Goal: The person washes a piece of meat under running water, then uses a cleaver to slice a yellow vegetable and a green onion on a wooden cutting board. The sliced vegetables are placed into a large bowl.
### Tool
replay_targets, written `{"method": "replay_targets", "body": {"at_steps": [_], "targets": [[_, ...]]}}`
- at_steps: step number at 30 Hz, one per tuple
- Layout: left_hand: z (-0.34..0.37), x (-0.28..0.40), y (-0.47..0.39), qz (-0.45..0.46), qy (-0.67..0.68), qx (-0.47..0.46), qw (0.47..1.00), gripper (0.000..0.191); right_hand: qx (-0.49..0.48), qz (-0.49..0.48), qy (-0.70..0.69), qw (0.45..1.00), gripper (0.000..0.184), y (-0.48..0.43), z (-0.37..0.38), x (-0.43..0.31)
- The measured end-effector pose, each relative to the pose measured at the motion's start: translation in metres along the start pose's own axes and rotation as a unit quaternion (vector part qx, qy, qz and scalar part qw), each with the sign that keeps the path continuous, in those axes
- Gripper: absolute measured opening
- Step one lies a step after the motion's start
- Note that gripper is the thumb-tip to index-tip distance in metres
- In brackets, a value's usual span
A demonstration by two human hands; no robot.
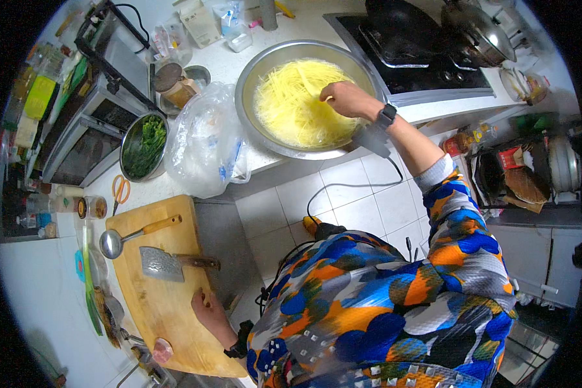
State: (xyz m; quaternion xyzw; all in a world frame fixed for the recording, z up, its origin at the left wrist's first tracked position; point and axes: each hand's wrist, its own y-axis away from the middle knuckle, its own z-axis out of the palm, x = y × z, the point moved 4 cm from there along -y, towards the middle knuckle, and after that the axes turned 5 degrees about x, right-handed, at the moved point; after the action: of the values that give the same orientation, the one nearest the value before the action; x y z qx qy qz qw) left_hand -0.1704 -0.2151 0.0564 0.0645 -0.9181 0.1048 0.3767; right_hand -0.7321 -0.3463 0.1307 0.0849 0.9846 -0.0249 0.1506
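A wide steel basin (251,114) on the counter holds thin yellow strands (296,102) in liquid. Over the basin's right part is my right hand (345,98), fingers curled together at a flat pale piece (310,83); whether it grips that piece is unclear. My left hand (208,306) rests at the near edge of a wooden cutting board (169,315), fingers loosely bent, with nothing seen in it. Just beyond it on the board lies a cleaver (162,263) with a wooden handle, and farther up a ladle (111,243). A piece of raw meat (162,350) sits at the board's lower end.
Left of the basin stand a bulging clear plastic bag (201,145) and a steel pot of leafy greens (145,145). Orange-handled scissors (121,190) lie above the board, and a green onion (88,281) lies beside it. A cooktop (402,85) with pans is at the upper right.
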Motion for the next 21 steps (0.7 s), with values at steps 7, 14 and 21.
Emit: {"method": "replay_targets", "body": {"at_steps": [7, 14, 21], "targets": [[0.042, 0.049, -0.021, 0.045, -0.026, -0.058, 0.997, 0.032, -0.022, -0.058, 0.058, 0.996, 0.030, -0.038, 0.043, 0.009], [0.063, 0.077, -0.023, 0.049, -0.020, -0.083, 0.995, 0.031, -0.022, 0.001, 0.077, 0.997, 0.022, -0.042, 0.044, 0.030], [0.076, 0.098, -0.030, 0.074, -0.069, -0.128, 0.987, 0.029, 0.074, 0.068, -0.118, 0.988, 0.020, -0.036, 0.028, 0.058]]}}
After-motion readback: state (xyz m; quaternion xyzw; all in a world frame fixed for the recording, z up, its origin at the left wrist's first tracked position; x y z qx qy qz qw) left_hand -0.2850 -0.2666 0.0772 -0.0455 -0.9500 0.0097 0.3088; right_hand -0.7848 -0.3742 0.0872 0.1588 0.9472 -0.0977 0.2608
